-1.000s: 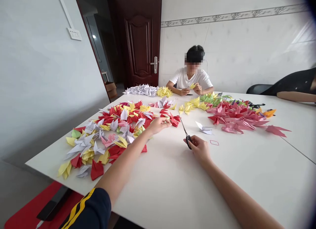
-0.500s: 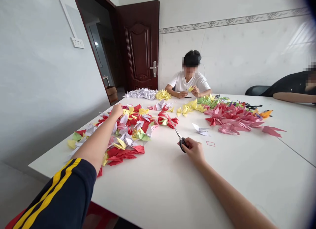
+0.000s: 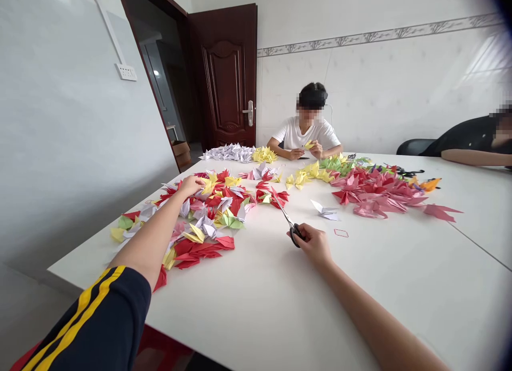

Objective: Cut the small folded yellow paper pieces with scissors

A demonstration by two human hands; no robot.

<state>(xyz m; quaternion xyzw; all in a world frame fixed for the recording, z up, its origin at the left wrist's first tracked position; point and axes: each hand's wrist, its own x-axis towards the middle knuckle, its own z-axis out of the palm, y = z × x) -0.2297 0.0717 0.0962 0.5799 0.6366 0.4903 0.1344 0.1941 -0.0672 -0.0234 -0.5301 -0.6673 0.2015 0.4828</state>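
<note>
My left hand (image 3: 192, 185) reaches into the far part of a spread of folded paper cranes (image 3: 206, 249) in red, white, yellow, green and pink. Its fingers are bent and appear to pinch a yellow paper crane (image 3: 209, 186); the fingertips are partly hidden. In my right hand (image 3: 314, 244) is a pair of scissors (image 3: 291, 223) with black handles. Its blades look closed and point away to the left, toward a small cluster of red and green cranes (image 3: 266, 197). A single white crane (image 3: 326, 211) lies to the right of the blades.
Pink and red cranes (image 3: 380, 192) are heaped at the right, with yellow ones (image 3: 310, 174) beside them. White cranes (image 3: 228, 152) line the table's far edge. Opposite me a person (image 3: 306, 128) in white holds a yellow piece; another person's arm (image 3: 476, 158) rests at far right.
My left hand has come down slightly and turned, its fingers now reaching right onto the yellow crane. My right hand and the scissors have barely moved.
</note>
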